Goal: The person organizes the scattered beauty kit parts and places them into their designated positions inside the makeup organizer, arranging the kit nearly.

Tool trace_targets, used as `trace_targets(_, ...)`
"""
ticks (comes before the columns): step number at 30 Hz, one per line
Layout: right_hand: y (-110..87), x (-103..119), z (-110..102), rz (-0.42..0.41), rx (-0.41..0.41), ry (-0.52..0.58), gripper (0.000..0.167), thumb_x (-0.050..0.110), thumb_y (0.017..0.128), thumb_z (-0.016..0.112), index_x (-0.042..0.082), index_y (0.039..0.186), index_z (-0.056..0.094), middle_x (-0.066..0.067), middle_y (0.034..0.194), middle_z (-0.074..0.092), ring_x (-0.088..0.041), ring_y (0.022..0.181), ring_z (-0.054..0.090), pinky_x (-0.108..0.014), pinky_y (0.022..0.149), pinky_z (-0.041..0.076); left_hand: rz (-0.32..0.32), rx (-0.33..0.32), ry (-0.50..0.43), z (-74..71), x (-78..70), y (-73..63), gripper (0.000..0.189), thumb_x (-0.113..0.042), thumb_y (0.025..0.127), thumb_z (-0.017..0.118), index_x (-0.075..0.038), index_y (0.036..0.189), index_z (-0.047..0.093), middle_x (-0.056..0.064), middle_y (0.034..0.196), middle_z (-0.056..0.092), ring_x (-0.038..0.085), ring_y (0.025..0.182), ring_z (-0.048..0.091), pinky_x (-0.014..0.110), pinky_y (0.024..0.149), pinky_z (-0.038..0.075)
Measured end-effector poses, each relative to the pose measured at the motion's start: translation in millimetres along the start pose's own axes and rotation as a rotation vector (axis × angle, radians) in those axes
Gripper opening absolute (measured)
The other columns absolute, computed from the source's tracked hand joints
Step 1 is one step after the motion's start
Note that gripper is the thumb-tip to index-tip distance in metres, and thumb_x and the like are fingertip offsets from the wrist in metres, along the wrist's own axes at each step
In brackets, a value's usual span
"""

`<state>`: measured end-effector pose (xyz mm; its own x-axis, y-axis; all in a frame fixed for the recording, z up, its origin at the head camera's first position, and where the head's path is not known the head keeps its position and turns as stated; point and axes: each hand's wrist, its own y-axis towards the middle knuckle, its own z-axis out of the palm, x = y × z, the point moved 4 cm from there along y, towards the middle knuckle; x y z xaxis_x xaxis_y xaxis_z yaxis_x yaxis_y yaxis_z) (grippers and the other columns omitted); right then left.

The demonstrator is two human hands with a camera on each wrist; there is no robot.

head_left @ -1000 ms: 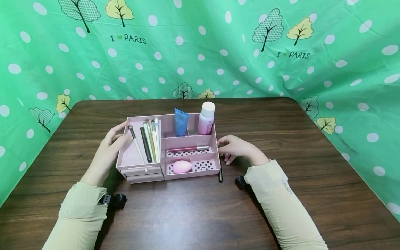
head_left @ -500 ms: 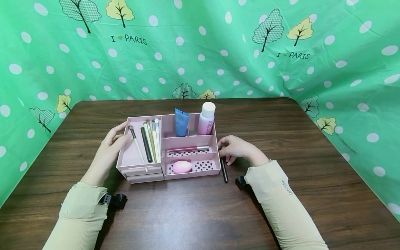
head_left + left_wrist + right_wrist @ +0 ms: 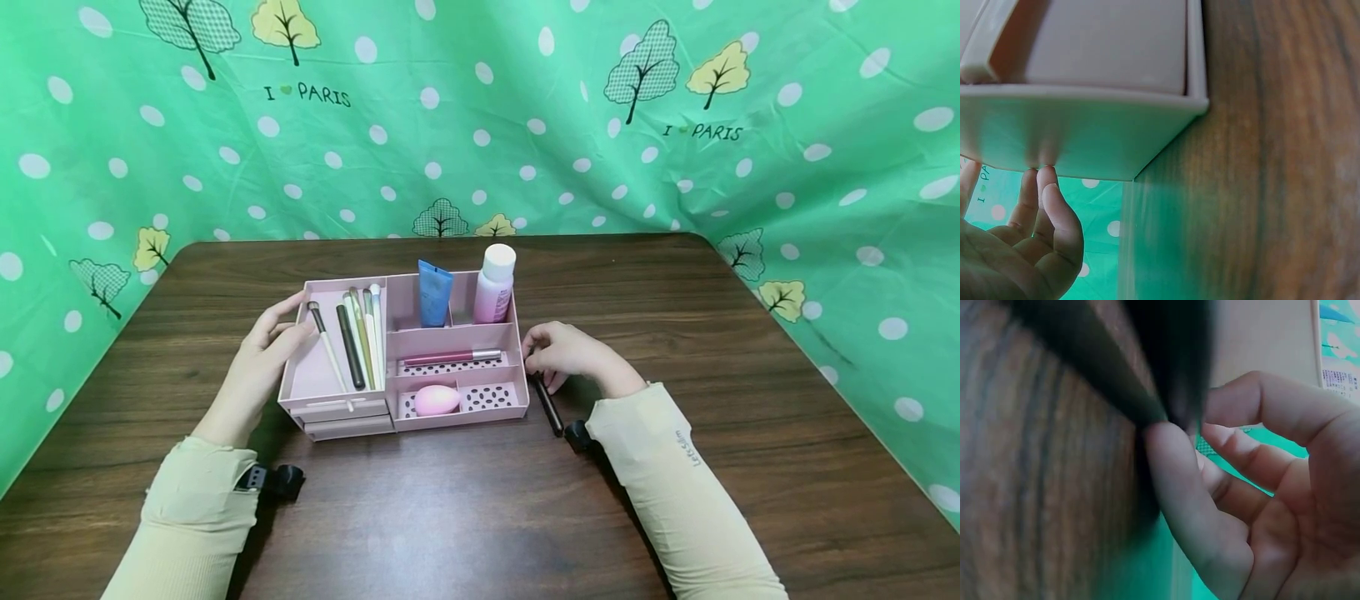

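Note:
A pink makeup organizer (image 3: 461,422) stands on the table. My left hand (image 3: 258,354) is at its left side; in the left wrist view the fingertips (image 3: 1047,170) touch the outer wall, with fingers fairly straight. Beside the right wall, my right hand (image 3: 573,358) pinches a slim black pen-shaped stick (image 3: 551,408) between thumb and fingers, its near end slanting toward me. Two blurred dark bars meet at the thumb (image 3: 1175,462) in the right wrist view. The stick's far end is hidden by the fingers.
Several makeup brushes (image 3: 367,342) lie in the left compartment. A blue tube (image 3: 434,296) and a white-capped pink bottle (image 3: 493,292) stand at the back. A dark red tube (image 3: 450,357) and a pink makeup sponge (image 3: 437,401) lie in front. A green curtain (image 3: 480,100) hangs behind.
The black stick's near end has swung right, away from the organizer, and more of it shows. My right hand has barely shifted; my left hand and the organizer have stayed put.

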<state>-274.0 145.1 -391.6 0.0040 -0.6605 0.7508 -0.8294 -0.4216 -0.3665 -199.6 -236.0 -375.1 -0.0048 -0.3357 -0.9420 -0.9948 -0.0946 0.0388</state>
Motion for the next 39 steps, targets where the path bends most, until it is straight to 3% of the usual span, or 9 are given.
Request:
trace_targets(7,-0.4,-0.5,-6.9,-0.003,-0.05,-0.065,0.02,0.007,0.086,0.06,0.0,0.105,0.063,-0.003,0.08,0.058,-0.013,0.059,0.054,-0.029,0.056,0.052,-0.004,-0.001,0.005,0.7,-0.6,0.4,0.056,-0.041,0.101,0.053,-0.031,0.154,0.036,-0.01,0.112,0.055,-0.002,0.1,0.054,0.017,0.085,0.042)
trace_targets(14,-2.9,3.6,-8.9,-0.013,-0.028,-0.133,0.025,0.007,0.088,0.054,0.001,0.109,0.066,-0.001,0.067,0.055,-0.011,0.057,0.051,-0.026,0.052,0.048,-0.01,-0.004,0.002,0.5,0.0,0.5,0.056,-0.042,0.101,0.053,-0.032,0.154,0.037,-0.01,0.111,0.056,-0.002,0.1,0.054,0.017,0.085,0.043)
trace_targets(21,-9.3,8.6,-12.0,-0.023,-0.049,-0.048,0.032,0.004,0.091,0.048,-0.003,0.117,0.064,-0.003,0.074,0.054,-0.011,0.058,0.055,-0.028,0.055,0.051,-0.004,-0.004,-0.004,0.9,0.2,0.7,0.056,-0.041,0.101,0.053,-0.031,0.154,0.037,-0.01,0.11,0.056,-0.001,0.099,0.055,0.017,0.083,0.044)
trace_targets(27,-12.6,13.5,-13.2,-0.068,-0.062,0.049,0.033,0.001,0.094,0.046,-0.008,0.124,0.058,-0.011,0.09,0.057,-0.013,0.066,0.059,-0.031,0.061,0.055,-0.003,-0.006,-0.007,0.9,0.0,0.2,0.056,-0.041,0.101,0.053,-0.03,0.154,0.037,-0.011,0.109,0.056,-0.001,0.098,0.055,0.017,0.082,0.045)
trace_targets(34,-12.8,16.5,-21.1,-0.081,-0.16,0.097,0.038,0.0,0.091,0.049,-0.004,0.127,0.058,-0.025,0.124,0.052,-0.021,0.075,0.066,-0.032,0.067,0.058,-0.005,-0.012,-0.005,0.7,0.7,0.7,0.056,-0.041,0.101,0.053,-0.03,0.154,0.037,-0.011,0.11,0.056,-0.002,0.098,0.056,0.017,0.082,0.045)
trace_targets(39,-16.8,21.2,-23.7,-0.112,-0.191,0.116,0.038,-0.001,0.09,0.05,-0.004,0.127,0.059,-0.025,0.131,0.052,-0.017,0.077,0.064,-0.03,0.067,0.057,0.001,-0.014,-0.013,1.4,0.7,1.3,0.056,-0.04,0.101,0.053,-0.03,0.154,0.037,-0.01,0.11,0.056,-0.002,0.097,0.056,0.017,0.081,0.046)
